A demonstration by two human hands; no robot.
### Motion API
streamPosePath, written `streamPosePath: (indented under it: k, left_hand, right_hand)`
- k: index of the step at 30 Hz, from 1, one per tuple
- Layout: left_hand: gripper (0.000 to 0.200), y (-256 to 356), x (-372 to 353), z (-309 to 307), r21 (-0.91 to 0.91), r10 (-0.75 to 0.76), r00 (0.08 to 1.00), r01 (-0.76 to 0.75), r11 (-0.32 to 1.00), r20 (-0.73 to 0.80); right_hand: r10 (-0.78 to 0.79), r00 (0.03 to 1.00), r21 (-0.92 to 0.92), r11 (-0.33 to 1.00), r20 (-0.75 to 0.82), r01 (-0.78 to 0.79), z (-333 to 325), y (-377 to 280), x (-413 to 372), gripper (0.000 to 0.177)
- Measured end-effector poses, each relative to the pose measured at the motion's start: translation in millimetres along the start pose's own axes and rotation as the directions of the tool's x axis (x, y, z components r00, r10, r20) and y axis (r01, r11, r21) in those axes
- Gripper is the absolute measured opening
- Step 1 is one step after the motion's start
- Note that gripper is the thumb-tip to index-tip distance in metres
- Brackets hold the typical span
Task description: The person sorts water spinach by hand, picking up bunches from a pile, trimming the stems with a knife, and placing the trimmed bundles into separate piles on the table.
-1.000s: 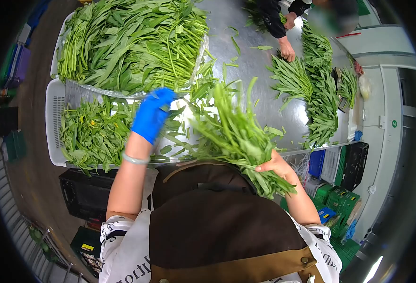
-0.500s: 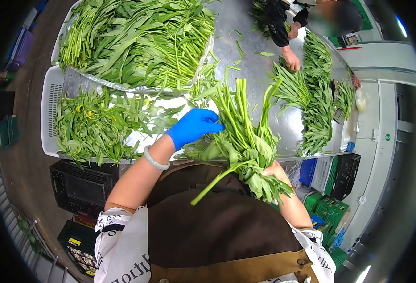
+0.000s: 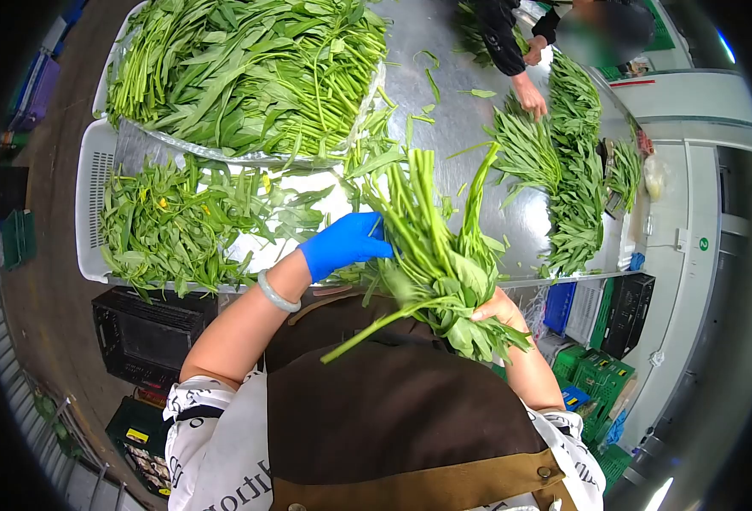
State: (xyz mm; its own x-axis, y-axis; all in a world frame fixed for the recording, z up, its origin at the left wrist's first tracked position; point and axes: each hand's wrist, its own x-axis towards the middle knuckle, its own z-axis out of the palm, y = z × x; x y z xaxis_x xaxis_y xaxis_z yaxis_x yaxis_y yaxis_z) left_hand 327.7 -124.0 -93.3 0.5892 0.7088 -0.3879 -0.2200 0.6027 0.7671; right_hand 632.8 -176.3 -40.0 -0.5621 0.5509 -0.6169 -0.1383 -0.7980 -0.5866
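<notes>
My right hand (image 3: 493,308) is bare and grips a bunch of green leafy stalks (image 3: 440,247) near its leafy end, stems pointing up and away from me. My left hand (image 3: 348,244), in a blue glove, touches the left side of that bunch among the stems; one loose stalk (image 3: 367,332) sticks out toward my apron. Both hands are over the near edge of the steel table (image 3: 452,128).
A big heap of greens (image 3: 248,68) lies in a tray at the far left. A white crate (image 3: 95,204) with loose leaves sits nearer. Another person's hand (image 3: 531,95) arranges a row of sorted greens (image 3: 576,170) at the right. Crates stand on the floor below.
My left hand came back from the leaf crate to the bunch, then slid lower along the stems. The bunch tilted upright and a loose stalk now hangs toward me.
</notes>
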Motion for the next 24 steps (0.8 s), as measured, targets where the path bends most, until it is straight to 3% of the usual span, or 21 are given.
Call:
streamPosePath:
  k: [3, 4, 7, 11, 12, 13, 16, 19, 22, 24]
  left_hand:
    - [0.029, -7.4, 6.5, -4.0, 0.333, 0.100, 0.990, -0.062, 0.941, -0.097]
    - [0.020, -12.0, 9.3, -7.0, 0.304, 0.094, 0.984, -0.044, 0.951, -0.152]
    - [0.023, -8.7, 3.2, -6.5, 0.143, 0.095, 0.942, -0.051, 0.988, -0.322]
    - [0.024, -0.1, 2.4, 9.9, 0.085, 0.302, 0.838, -0.297, 0.951, -0.454]
    - [0.019, 1.3, -0.9, 0.8, 0.019, 0.187, 0.917, -0.193, 0.981, -0.353]
    - [0.019, 3.3, -4.4, -5.1, 0.069, 0.149, 0.950, -0.136, 0.988, -0.275]
    - [0.019, 20.6, -22.7, -14.1, 0.159, -0.005, 0.996, 0.018, 0.987, -0.087]
    - [0.018, 10.5, -24.5, -37.6, 0.109, 0.064, 0.986, -0.047, 0.993, -0.155]
    - [0.012, -0.7, -21.3, -69.1, -0.135, 0.202, 0.841, -0.308, 0.942, -0.502]
    - [0.016, 4.8, -27.1, -96.4, -0.087, 0.185, 0.662, -0.355, 0.931, -0.726]
  right_hand:
    - [0.024, 0.999, -0.113, 0.993, 0.045, -0.019, -9.6, 2.0, 3.0, 0.097]
    - [0.011, 0.999, -0.118, 0.993, 0.031, -0.008, -8.2, 1.3, 2.3, 0.096]
    - [-0.029, 1.000, -0.138, 0.990, 0.000, 0.028, -2.9, -4.2, 6.3, 0.092]
    - [-0.052, 0.998, -0.079, 0.996, -0.038, 0.049, -4.1, -3.9, 9.7, 0.088]
    - [-0.050, 0.998, -0.048, 0.998, -0.041, 0.048, -2.7, -6.1, 7.7, 0.088]
    - [-0.045, 0.998, -0.016, 0.999, -0.043, 0.045, 0.8, -8.6, 6.4, 0.088]
    - [-0.019, 0.996, 0.080, 0.996, -0.091, 0.026, 3.5, -11.7, -2.4, 0.089]
    - [0.010, 0.996, 0.117, 0.993, -0.085, 0.000, 1.3, -8.2, -5.1, 0.088]
    - [0.000, 1.000, 0.116, 0.993, -0.029, 0.003, 5.0, -5.6, -6.3, 0.089]
    - [-0.009, 0.999, 0.054, 0.998, 0.033, 0.007, -2.0, -3.6, -9.2, 0.091]
